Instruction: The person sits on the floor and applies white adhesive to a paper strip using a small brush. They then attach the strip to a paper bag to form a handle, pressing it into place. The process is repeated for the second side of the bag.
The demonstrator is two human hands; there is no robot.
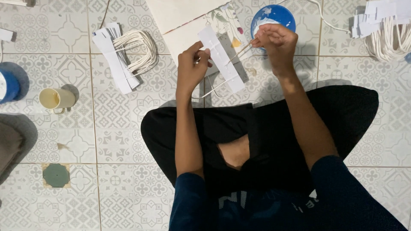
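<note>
Sitting cross-legged on the patterned tile floor (128, 141), looking down. Left hand (191, 68) pinching the upper end of a white paper strip (221, 60), holding it slanted above the floor, a loop of white cord (209, 90) dangling from its lower end. Right hand (276, 42) curled, fingertips pinching a thin stick (240, 52), its tip touching the strip's middle. Blue bowl (274, 16) lying just beyond the right hand. Resting to the left: a stack of strips with cord handles (126, 53) and a cream cup (55, 99). Lying at far right: another such pile (383, 30).
</note>
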